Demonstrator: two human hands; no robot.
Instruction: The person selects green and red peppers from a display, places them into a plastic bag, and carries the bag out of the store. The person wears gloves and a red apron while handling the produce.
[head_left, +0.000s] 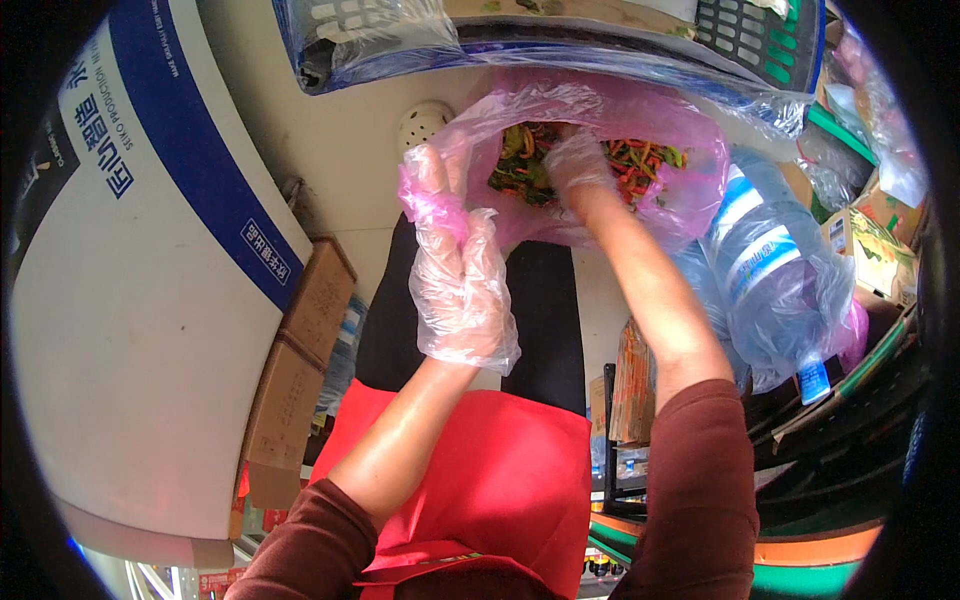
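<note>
In a clear disposable plastic glove, my left hand (457, 262) grips the gathered rim of a thin pink plastic bag (667, 97). The mouth of the bag gapes upward. Inside lies a heap of red and green vegetable pieces (525, 172) that look like chili peppers, some of them dark and wilted. My right hand (581, 161), gloved the same way, reaches down into that heap. Its fingers are hidden among the pieces, so whether it holds any cannot be told.
A plastic-draped crate (495, 56) stands just beyond the bag. Large blue water bottles (765, 262) lie to the right, beside cardboard boxes (874, 255). On the left rises a white appliance (172, 300), with brown cartons (289, 397) against it. A pale clog (424, 124) shows on the floor.
</note>
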